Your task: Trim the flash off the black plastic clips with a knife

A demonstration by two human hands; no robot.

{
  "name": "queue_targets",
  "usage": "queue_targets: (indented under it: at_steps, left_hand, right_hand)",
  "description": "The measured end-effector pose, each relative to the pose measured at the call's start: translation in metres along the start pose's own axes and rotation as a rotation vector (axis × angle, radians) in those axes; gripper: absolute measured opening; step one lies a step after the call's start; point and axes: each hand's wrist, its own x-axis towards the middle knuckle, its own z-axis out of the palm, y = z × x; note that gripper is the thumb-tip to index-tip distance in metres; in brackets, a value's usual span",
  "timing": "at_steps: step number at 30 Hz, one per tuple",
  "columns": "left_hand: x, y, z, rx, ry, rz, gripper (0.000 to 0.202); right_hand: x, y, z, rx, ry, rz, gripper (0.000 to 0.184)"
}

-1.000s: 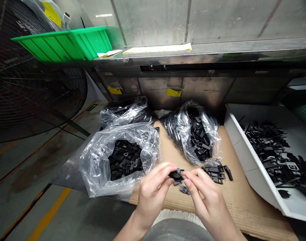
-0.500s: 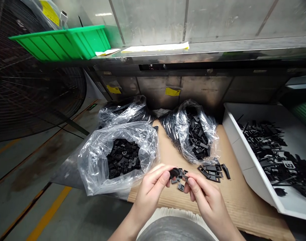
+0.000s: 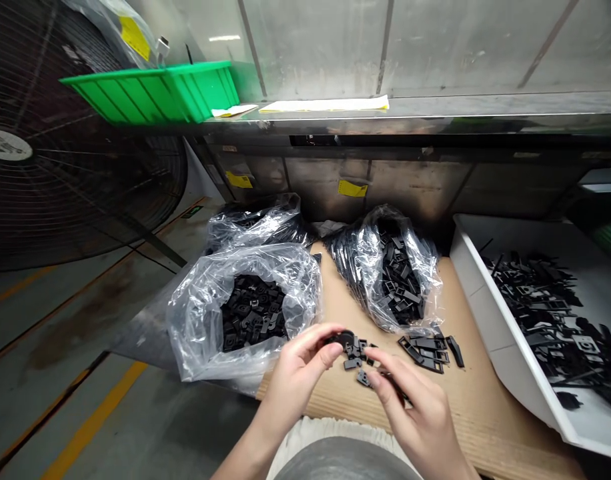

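My left hand (image 3: 305,367) is closed in a pinch on a rounded black plastic part (image 3: 344,338). To its right, my right hand (image 3: 415,403) hovers low over the board, thumb and forefinger apart; a dark patch between them is too unclear to make out. Small black plastic pieces (image 3: 353,364) lie on the board between the hands, and one loose piece (image 3: 363,379) is by the right thumb tip. Beyond the right hand is a small pile of longer black clips (image 3: 428,350).
An open clear bag (image 3: 190,333) of black parts sits left; another bag (image 3: 430,293) stands behind the clips. A white bin (image 3: 510,373) of black parts is at right. A green tray (image 3: 150,97) rests on the metal shelf (image 3: 435,107). A large fan (image 3: 85,180) stands far left.
My right thumb and forefinger have parted from their pinch, and that hand has moved slightly right and down. The left hand still holds the rounded part. The view has shifted slightly.
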Motion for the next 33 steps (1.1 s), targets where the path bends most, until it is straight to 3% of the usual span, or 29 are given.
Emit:
queue_targets:
  at_steps: [4,9,11,14,19,23,29,33]
  left_hand:
    - [0.004,-0.002,-0.018,-0.026,0.119,-0.029,0.017]
    - [-0.002,0.005,-0.015,-0.133,-0.069,-0.115,0.022]
    - [-0.001,0.003,-0.015,-0.159,-0.090,-0.127,0.024]
    - [0.007,-0.007,-0.029,-0.104,0.060,-0.112,0.022]
    - [0.017,-0.029,-0.080,0.024,0.397,-0.079,0.021]
    - [0.016,-0.048,-0.109,0.098,0.530,-0.080,0.025]
    - [0.030,-0.074,-0.118,0.207,0.580,-0.142,0.025]
    - [0.038,-0.089,-0.111,0.298,0.449,-0.217,0.016]
  right_hand:
    - [-0.004,0.008,0.001,-0.017,0.070,0.198,0.018]
    - [-0.001,0.005,0.010,0.064,-0.073,0.231,0.029]
    - [0.000,0.004,0.014,0.053,-0.108,0.221,0.030]
    - [-0.004,0.011,0.016,0.005,-0.136,0.227,0.026]
    - [-0.026,0.040,0.017,-0.037,-0.183,0.248,0.023]
    - [-0.045,0.050,0.019,-0.035,-0.199,0.318,0.025]
    - [-0.052,0.046,0.020,-0.066,-0.157,0.427,0.029]
    - [-0.051,0.056,0.020,-0.068,-0.192,0.463,0.030]
